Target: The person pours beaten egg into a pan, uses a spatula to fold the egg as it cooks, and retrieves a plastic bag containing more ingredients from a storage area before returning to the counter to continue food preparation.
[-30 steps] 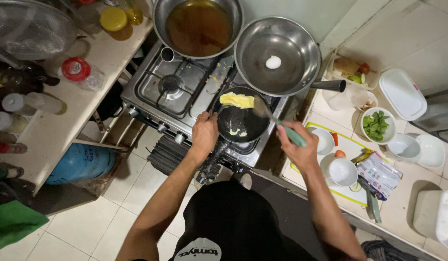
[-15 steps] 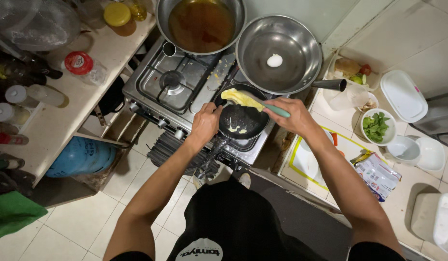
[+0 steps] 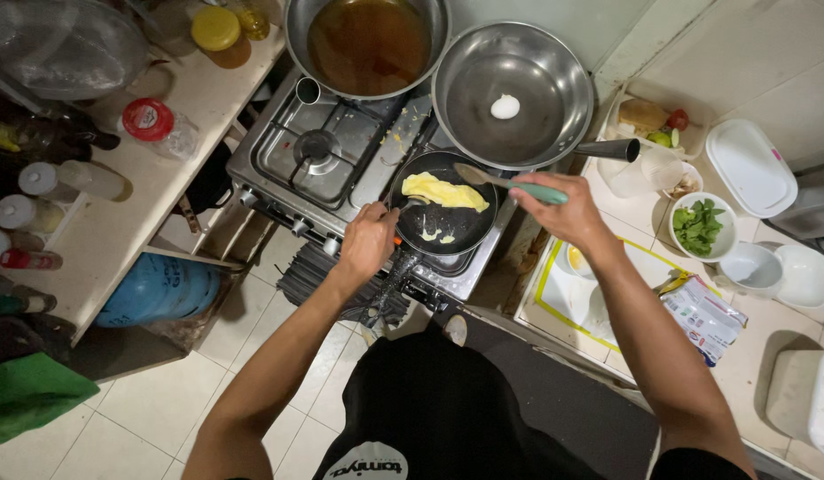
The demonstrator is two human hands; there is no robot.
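Far to the left of the fingers, a shelf (image 3: 119, 222) is seen, on which bottles and a red-lidded jar (image 3: 150, 120) are kept; a blue gas cylinder (image 3: 159, 289) is stood below it. Nearer, a gas stove (image 3: 328, 151) is seen, with a bare burner (image 3: 317, 147) just beyond and to the left of the left hand. A large pot of brown liquid (image 3: 369, 43) is set at the far edge of the stove.

The left hand (image 3: 368, 240) is closed around the handle of a small black frying pan (image 3: 448, 213); its fingers (image 3: 376, 215) are curled tight and no gap is shown between them. The pan is held on the front burner, just right of these fingers. A folded yellow omelette (image 3: 446, 192) is laid in the pan's far half, with small egg scraps (image 3: 434, 235) nearer the handle.

Beyond the pan, a wide steel pan (image 3: 514, 93) with one white egg (image 3: 504, 108) is placed. The right hand (image 3: 563, 209) is closed on the green handle of a spatula (image 3: 510, 182), whose blade is pointed left from the fingers (image 3: 535, 197) and is held over the omelette's right end; whether they touch cannot be told.

To the right of these fingers, a counter (image 3: 768, 329) is seen, on which a bowl of green leaves (image 3: 699, 227), a white lidded box (image 3: 750, 169) and a printed packet (image 3: 701, 313) are laid.
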